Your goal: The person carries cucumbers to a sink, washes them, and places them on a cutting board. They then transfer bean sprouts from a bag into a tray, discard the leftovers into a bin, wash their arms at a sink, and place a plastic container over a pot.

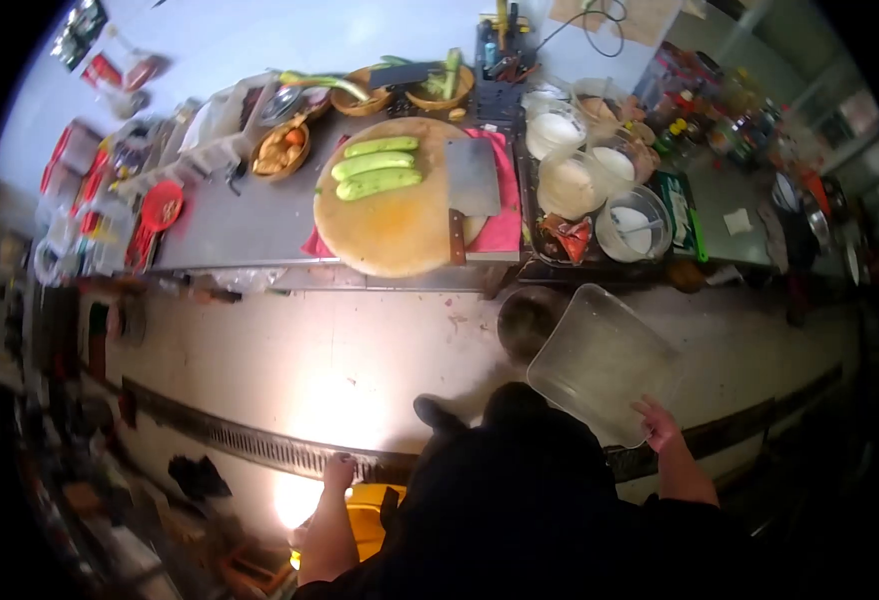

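Observation:
My right hand (pixel 659 424) grips the near right corner of a clear plastic tub (pixel 605 360), with fingers over its rim. The tub looks empty and partly covers a round dark bucket (pixel 528 325). Down on the left, my left hand (pixel 340 471) is loosely curled, with nothing visible in it, above the floor drain. On the counter, three pale green peeled vegetables (pixel 378 168) lie on a round wooden board (pixel 385 225). A cleaver (pixel 473 177) rests at the board's right side, over a pink cloth (pixel 506 215).
The steel counter (pixel 220 225) runs across the front. It holds baskets of vegetables (pixel 282 150), a red strainer (pixel 163 205) and, right of the board, several tubs of white contents (pixel 634 223). A floor drain grate (pixel 260 442) crosses behind; something yellow (pixel 365 520) stands near my left arm.

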Available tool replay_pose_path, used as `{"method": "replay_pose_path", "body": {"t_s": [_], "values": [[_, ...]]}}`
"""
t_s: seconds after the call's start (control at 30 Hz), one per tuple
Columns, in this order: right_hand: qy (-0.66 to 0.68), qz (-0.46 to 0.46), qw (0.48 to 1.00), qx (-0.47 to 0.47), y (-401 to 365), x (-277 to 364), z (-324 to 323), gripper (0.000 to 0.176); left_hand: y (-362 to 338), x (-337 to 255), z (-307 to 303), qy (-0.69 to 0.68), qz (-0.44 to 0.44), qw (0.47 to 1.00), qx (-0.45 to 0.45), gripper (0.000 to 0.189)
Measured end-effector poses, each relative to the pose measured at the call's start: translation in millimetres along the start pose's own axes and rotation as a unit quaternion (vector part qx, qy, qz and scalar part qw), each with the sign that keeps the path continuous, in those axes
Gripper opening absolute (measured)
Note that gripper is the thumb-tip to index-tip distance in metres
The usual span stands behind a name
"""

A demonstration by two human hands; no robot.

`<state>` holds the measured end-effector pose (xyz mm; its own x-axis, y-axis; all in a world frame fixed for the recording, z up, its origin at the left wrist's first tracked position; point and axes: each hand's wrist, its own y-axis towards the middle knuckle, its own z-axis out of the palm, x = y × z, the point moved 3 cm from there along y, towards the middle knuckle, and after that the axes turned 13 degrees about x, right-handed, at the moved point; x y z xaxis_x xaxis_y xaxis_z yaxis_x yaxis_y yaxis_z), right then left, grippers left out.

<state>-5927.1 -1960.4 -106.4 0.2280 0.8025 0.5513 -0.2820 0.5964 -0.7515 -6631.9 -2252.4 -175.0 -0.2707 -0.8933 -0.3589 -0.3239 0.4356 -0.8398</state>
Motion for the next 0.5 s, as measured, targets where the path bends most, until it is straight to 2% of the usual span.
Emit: {"method": "replay_pose_path", "body": {"t_s": [0.07, 0.13, 0.17, 0.23, 0.37, 0.4, 0.47, 0.5], "values": [[0.030, -0.031, 0.999, 0.002, -24.4, -20.7, 11.5, 0.047, 47.2, 5.0, -60.2, 0.223, 0.122, 0.965, -0.063, 0.034], [0.127, -0.096, 0.987, -0.034, -31.0, -29.7, 19.2, 0.056, 72.8, -13.1, -109.3, 0.039, 0.028, 0.998, -0.044, 0.031], [0.106, -0.141, 0.983, -0.050, -42.4, -7.3, 68.6, 0.058, 77.0, -39.3, -128.9, 0.045, 0.030, 0.998, -0.038, 0.031], [0.182, -0.171, 0.961, -0.116, -37.4, 14.7, 120.2, 0.055, 84.3, -86.9, -153.4, 0.017, 0.054, 0.998, -0.039, 0.031], [0.139, -0.209, 0.963, 0.102, 16.4, 55.3, 185.0, 0.046, 133.6, -133.1, -152.5, 0.025, 0.134, 0.991, -0.012, 0.032], [0.140, -0.212, 0.962, 0.103, 34.5, 66.1, 208.6, 0.046, 144.3, -141.9, -146.6, 0.084, 0.175, 0.981, -0.003, 0.034], [0.150, -0.237, 0.960, -0.009, 71.0, 88.8, 254.0, 0.037, 137.3, -174.0, -132.3, 0.175, 0.224, 0.959, -0.016, 0.036], [0.153, -0.237, 0.959, -0.006, 91.9, 96.8, 262.9, 0.037, 118.8, -199.2, -126.9, 0.185, 0.228, 0.956, 0.016, 0.036]]}}
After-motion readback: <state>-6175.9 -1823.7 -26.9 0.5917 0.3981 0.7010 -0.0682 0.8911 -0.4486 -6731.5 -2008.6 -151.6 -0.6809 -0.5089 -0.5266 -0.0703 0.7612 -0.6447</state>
